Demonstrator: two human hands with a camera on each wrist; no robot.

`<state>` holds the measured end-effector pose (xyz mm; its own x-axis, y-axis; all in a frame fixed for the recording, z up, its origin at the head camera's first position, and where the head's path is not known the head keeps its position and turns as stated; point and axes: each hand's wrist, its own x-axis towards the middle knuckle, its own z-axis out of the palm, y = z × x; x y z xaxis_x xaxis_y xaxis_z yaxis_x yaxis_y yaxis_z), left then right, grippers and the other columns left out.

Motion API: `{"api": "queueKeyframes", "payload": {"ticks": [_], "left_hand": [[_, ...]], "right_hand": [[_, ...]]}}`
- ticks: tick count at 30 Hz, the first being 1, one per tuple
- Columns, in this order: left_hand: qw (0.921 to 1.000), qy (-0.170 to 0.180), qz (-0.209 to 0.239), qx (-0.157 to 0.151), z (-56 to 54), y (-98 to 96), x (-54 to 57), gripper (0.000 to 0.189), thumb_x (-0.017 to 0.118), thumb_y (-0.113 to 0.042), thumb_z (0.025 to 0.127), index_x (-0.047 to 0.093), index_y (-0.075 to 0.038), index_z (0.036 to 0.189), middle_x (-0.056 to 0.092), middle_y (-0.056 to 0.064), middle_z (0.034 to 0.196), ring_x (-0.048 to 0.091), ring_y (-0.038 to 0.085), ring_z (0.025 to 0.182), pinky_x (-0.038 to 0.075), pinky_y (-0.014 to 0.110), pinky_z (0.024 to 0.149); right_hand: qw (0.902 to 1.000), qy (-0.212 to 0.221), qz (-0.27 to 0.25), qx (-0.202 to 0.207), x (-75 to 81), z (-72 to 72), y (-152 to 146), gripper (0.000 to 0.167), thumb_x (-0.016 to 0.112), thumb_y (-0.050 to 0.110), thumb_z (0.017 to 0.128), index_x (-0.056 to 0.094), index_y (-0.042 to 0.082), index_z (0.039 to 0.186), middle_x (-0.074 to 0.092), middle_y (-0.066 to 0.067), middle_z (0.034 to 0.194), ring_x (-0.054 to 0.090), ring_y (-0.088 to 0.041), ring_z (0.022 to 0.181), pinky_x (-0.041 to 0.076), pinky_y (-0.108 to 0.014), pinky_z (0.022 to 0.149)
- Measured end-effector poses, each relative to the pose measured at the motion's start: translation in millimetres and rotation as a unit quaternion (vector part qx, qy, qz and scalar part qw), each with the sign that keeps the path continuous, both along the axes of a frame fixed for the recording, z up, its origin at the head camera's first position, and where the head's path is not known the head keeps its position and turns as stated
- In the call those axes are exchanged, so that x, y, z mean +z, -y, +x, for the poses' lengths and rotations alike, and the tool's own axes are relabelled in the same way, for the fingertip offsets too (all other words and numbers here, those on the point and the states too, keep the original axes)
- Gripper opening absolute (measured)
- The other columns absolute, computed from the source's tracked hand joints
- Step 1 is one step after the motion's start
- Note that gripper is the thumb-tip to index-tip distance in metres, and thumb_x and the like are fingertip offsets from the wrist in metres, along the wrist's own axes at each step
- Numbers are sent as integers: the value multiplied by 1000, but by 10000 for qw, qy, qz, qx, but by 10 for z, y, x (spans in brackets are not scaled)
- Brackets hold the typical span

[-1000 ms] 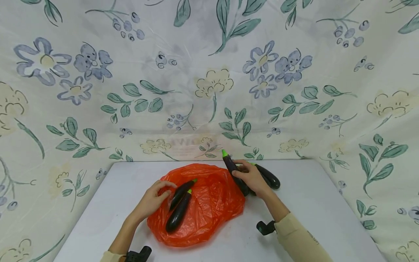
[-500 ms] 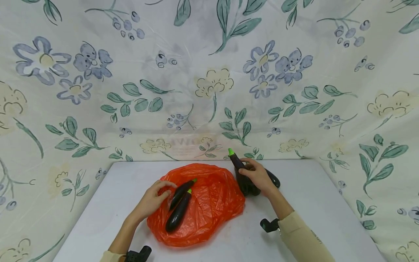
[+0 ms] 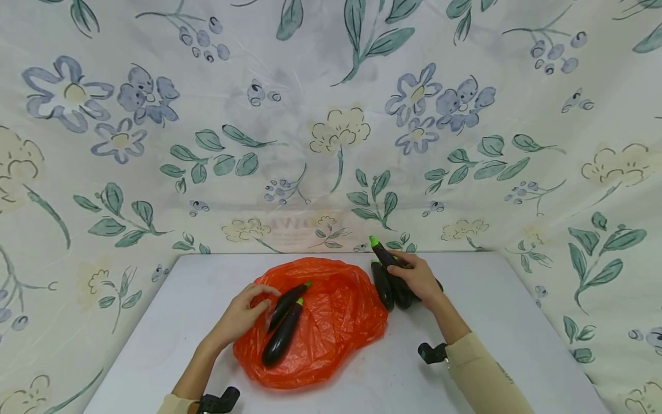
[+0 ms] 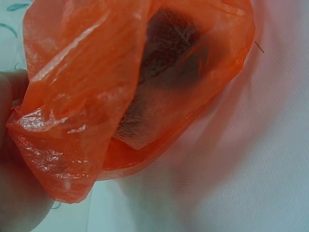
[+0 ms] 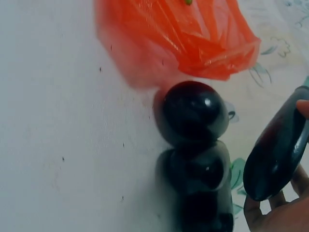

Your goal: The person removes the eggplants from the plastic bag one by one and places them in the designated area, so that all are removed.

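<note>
Now the right hand (image 3: 418,277), gripping one eggplant (image 3: 381,253), is farther right, clear of the bag (image 3: 331,339), over the other eggplants (image 3: 381,290); the left hand (image 3: 240,313) pinches the bag, which holds two more.

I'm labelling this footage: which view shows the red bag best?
The head view: it takes in nearly the whole red bag. The left wrist shows a close-up section; the right wrist, a cropped part.

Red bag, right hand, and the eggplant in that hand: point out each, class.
Red bag (image 3: 331,328), head view, bare plastic.
Right hand (image 3: 418,279), head view, back of the hand.
Held eggplant (image 5: 275,149), right wrist view, middle of its dark body.
</note>
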<state>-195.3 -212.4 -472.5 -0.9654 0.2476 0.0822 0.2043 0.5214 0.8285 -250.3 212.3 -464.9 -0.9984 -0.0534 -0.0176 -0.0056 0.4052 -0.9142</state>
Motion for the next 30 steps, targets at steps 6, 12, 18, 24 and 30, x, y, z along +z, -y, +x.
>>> {"api": "queueKeyframes", "payload": {"ticks": [6,12,18,24,30], "left_hand": [[10000,63,68,12,-10,-6,16,22,57,-9,100,67,-14,119,53,10,119,52,27,104,54,38,86],[9998,108,139,-1,-6,-4,10,22,57,-8,100,67,-14,119,53,10,118,53,27,100,54,34,83],[9998,142,96,51,40,-30,70,23,55,-5,100,66,-9,119,52,13,118,53,28,99,54,32,81],[9997,197,135,70,6,2,7,23,54,-5,101,66,-9,121,51,13,116,55,26,91,55,29,76],[9997,150,169,-12,0,39,-32,22,56,-7,100,67,-13,119,52,11,114,55,25,94,55,32,81]], "right_hand": [[9992,-129,174,-326,-6,-49,-92,51,68,33,95,57,22,143,52,-15,136,54,-34,114,48,-46,95],[9970,-294,251,-672,6,-34,-200,53,69,32,94,51,11,140,55,-16,135,55,-31,111,46,-39,91],[9954,-462,237,-810,37,1,-300,47,70,30,94,57,11,134,57,-17,132,58,-32,109,45,-35,87],[9933,-556,353,-953,4,-26,-441,45,68,30,96,58,13,136,57,-18,134,59,-33,114,45,-38,92],[9924,-370,496,-1060,-48,-56,-549,48,60,36,100,54,14,142,55,-20,138,55,-34,116,45,-43,95]]}}
